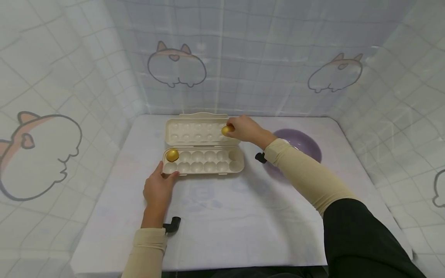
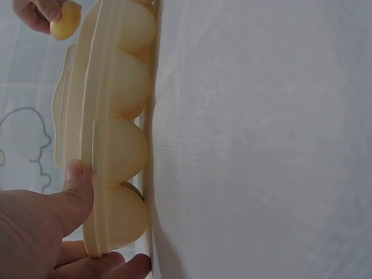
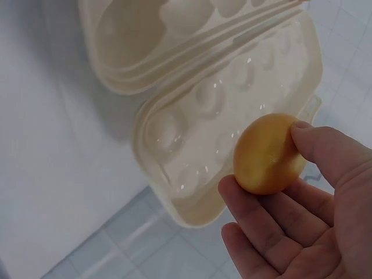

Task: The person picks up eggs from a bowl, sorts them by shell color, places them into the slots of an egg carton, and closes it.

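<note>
A cream plastic egg carton [image 1: 203,167] lies with its lid [image 1: 194,133] folded back on the white table. One golden egg [image 1: 172,155] sits in the back-row cup at its left end. My left hand [image 1: 158,193] grips the carton's front left corner, thumb on the front rim and fingers round the end, as the left wrist view also shows. Over the right part of the lid, my right hand [image 1: 247,130] pinches a second golden egg [image 3: 270,154] between thumb and fingertips. The other cups that show hold no eggs.
A purple bowl [image 1: 303,143] stands to the right of the carton, partly hidden behind the right forearm; its contents are mostly out of sight. Tiled-pattern sheeting with animal drawings [image 1: 176,65] rises behind the table and on both sides.
</note>
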### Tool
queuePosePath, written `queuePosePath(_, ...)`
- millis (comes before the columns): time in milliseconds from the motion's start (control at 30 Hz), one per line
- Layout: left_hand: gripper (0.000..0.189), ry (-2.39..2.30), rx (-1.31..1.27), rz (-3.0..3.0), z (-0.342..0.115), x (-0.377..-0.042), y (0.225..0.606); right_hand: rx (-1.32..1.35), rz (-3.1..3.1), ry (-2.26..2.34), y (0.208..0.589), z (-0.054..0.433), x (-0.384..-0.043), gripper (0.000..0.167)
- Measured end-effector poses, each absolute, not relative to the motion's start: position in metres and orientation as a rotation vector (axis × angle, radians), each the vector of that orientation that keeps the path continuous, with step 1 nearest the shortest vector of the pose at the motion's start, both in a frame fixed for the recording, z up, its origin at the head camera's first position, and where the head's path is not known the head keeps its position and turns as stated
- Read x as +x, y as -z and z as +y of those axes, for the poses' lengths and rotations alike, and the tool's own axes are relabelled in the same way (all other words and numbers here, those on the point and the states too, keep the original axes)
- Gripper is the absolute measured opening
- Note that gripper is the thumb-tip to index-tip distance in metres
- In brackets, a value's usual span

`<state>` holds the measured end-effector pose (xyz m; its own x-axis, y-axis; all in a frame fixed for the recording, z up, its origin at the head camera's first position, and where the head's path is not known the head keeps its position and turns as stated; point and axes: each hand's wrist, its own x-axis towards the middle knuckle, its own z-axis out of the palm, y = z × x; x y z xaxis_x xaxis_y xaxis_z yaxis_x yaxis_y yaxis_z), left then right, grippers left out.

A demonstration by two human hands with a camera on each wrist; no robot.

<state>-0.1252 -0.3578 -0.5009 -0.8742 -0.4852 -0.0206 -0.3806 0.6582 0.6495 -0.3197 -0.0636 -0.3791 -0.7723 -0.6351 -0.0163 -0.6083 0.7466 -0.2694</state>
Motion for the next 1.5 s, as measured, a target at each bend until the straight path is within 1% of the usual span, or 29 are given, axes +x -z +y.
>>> queuePosePath(267,0.085,1.0,0.724,-2.71,-0.357,-0.125,0.5,-1.022,2.815,0.369,0.378,-0.08,-0.318,0.034)
queuePosePath(567,0.086,0.994,0.734,-2.716,-0.356,-0.125,0.501,-1.053,2.809,0.398,0.384,-0.097,-0.317,0.042)
queuePosePath(900,0.085,0.977,0.731,-2.711,-0.358,-0.127,0.502,-1.079,2.831,0.33,0.393,-0.124,-0.319,0.031)
queuePosePath(1033,0.085,0.976,0.737,-2.707,-0.358,-0.126,0.502,-1.136,2.785,0.41,0.399,-0.136,-0.318,0.031)
queuePosePath(1333,0.085,0.971,0.73,-2.705,-0.359,-0.125,0.504,-1.168,2.702,0.431,0.409,-0.163,-0.306,0.029)
queuePosePath(1500,0.085,0.986,0.727,-2.716,-0.359,-0.125,0.504,-1.218,2.697,0.343,0.419,-0.179,-0.299,0.027)
